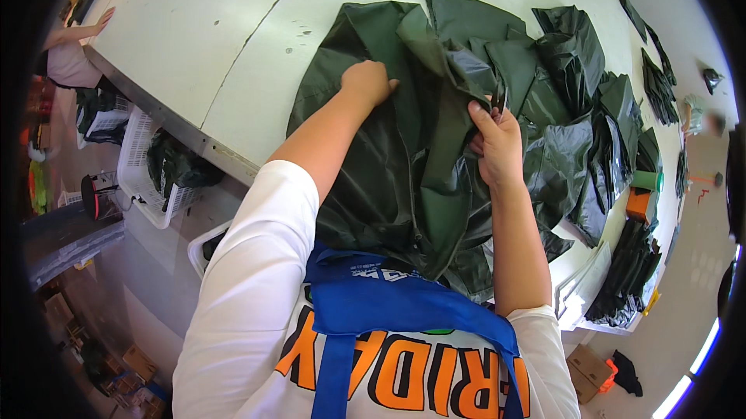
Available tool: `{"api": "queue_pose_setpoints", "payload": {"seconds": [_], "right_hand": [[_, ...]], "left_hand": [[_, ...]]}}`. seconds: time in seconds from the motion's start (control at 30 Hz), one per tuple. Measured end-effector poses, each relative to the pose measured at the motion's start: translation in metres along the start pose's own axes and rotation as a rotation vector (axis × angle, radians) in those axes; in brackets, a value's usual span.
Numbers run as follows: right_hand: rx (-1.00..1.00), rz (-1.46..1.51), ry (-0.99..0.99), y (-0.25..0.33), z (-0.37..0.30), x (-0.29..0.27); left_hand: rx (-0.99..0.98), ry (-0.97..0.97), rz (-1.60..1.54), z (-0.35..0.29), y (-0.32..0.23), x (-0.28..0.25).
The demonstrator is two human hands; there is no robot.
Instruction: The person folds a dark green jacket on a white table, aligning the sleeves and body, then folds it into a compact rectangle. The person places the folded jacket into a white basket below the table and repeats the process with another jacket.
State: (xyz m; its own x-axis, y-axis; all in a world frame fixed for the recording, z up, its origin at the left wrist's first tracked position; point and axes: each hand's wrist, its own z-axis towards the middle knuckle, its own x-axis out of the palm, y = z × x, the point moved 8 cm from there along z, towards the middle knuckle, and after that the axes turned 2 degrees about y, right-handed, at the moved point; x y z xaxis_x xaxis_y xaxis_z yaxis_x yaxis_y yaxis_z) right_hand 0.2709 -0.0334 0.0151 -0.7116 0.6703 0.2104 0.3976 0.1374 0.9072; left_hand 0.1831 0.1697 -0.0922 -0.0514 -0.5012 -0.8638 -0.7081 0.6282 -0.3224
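A dark green garment of thin shiny fabric lies spread over the near edge of a white table. My left hand is closed in a fist and presses down on the garment's upper left part. My right hand pinches a fold of the same fabric near its middle, thumb on top. More dark green garments lie crumpled in a heap to the right of my right hand. I wear a white shirt with orange letters and a blue apron strap.
White plastic baskets with dark fabric stand on the floor under the table's left edge. Another person's arm rests on the table at the far left. Stacks of folded dark garments and an orange box sit at the right.
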Motion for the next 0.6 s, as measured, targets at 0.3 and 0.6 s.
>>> {"api": "queue_pose_setpoints", "payload": {"seconds": [0.3,0.6], "right_hand": [[-0.370,-0.240,-0.147,0.052,-0.021,0.000],[0.010,0.103,-0.117,0.045,-0.043,-0.001]], "left_hand": [[-0.028,-0.282,-0.492,-0.022,0.030,-0.037],[0.092,0.157,-2.019,-0.151,0.034,-0.066]]}}
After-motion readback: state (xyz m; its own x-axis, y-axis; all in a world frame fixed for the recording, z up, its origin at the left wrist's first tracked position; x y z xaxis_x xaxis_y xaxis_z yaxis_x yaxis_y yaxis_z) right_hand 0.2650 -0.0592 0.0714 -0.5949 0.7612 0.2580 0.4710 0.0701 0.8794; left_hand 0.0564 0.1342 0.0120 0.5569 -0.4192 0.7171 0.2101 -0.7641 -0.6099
